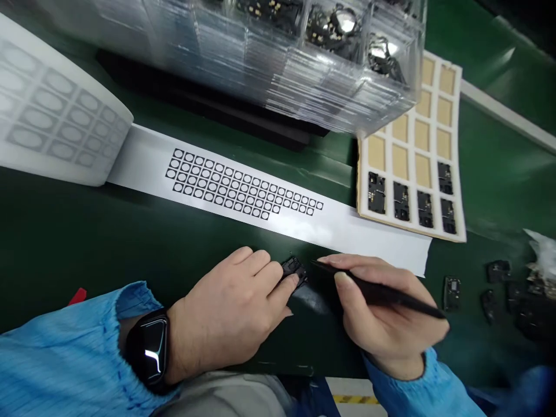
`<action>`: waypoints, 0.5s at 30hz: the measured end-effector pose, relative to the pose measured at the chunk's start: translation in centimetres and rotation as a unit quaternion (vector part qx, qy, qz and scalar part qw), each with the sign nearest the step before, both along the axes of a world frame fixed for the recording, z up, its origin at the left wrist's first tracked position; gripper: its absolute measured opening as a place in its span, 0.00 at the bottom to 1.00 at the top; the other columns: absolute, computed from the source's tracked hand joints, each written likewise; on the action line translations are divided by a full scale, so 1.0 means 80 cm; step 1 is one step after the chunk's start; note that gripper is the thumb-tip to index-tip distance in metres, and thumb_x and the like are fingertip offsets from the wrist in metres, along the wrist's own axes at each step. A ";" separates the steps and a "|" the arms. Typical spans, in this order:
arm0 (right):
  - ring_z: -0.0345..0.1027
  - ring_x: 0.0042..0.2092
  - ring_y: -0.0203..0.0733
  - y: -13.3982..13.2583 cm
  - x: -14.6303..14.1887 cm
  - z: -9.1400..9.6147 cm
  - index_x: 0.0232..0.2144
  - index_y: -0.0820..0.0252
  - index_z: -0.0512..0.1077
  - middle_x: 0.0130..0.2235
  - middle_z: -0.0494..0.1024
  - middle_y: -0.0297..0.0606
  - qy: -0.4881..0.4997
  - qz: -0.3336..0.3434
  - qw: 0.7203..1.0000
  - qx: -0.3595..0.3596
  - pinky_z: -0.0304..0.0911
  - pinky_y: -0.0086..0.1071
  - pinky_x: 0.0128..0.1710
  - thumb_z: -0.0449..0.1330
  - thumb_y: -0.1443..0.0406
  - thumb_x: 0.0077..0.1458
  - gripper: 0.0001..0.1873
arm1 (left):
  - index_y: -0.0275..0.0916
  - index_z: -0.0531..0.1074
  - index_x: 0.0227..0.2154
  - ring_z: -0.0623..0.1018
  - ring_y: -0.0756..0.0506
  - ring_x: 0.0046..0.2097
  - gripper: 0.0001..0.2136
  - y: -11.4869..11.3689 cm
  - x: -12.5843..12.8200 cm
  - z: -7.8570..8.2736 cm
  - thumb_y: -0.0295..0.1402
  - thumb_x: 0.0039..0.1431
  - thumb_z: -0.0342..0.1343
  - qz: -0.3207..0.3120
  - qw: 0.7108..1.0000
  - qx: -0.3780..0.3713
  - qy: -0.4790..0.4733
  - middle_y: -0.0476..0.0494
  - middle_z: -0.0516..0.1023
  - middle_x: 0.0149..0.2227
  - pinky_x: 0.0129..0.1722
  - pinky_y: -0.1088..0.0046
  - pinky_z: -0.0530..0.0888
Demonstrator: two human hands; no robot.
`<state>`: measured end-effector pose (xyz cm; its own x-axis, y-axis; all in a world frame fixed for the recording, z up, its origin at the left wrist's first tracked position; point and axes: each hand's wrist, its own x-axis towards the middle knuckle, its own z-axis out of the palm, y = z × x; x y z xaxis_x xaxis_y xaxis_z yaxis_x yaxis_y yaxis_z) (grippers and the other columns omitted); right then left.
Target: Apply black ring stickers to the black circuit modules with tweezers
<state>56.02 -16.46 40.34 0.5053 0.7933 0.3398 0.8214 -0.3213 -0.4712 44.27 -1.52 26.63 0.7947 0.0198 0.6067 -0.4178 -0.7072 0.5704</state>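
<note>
My left hand (234, 307) is closed, its fingertips pinching a small black plastic electronic part (295, 271) on the green table. Part of that piece is hidden under the fingers. My right hand (382, 307) grips slim black tweezers (373, 289) like a pen. Their tip points left, a short gap away from the part. Just beyond both hands lies a white strip of backing paper (334, 229), bearing rows of black square stickers with round centres (226, 182).
The strip unrolls from a large roll (56, 110) at left. Stacked clear plastic trays (278, 69) with parts stand at the back. A white foam tray (408, 223) holds several black modules (376, 193). Loose black parts (499, 271) lie at right, and one module (452, 293) lies nearer.
</note>
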 end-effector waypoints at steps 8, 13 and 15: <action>0.83 0.40 0.48 -0.002 0.018 -0.030 0.41 0.56 0.75 0.40 0.85 0.40 0.049 0.044 0.998 0.000 0.81 0.42 0.40 0.67 0.78 0.55 0.15 | 0.38 0.76 0.53 0.71 0.40 0.40 0.12 0.002 0.009 -0.019 0.33 0.71 0.54 0.033 0.999 0.007 0.000 0.39 0.72 0.43 0.37 0.59 0.74; 0.83 0.38 0.46 0.001 0.039 -0.052 0.40 0.55 0.76 0.38 0.85 0.39 0.067 0.029 0.997 0.040 0.80 0.40 0.40 0.68 0.72 0.58 0.09 | 0.30 0.73 0.55 0.77 0.38 0.43 0.15 0.009 0.015 -0.030 0.31 0.70 0.56 0.074 0.995 0.052 -0.036 0.35 0.78 0.45 0.43 0.58 0.79; 0.83 0.38 0.46 0.005 0.046 -0.060 0.39 0.56 0.76 0.37 0.85 0.40 0.083 0.014 0.995 0.058 0.80 0.39 0.39 0.68 0.69 0.60 0.06 | 0.29 0.72 0.55 0.79 0.37 0.44 0.15 0.014 0.017 -0.033 0.31 0.69 0.56 0.089 0.993 0.066 -0.039 0.33 0.80 0.45 0.45 0.56 0.80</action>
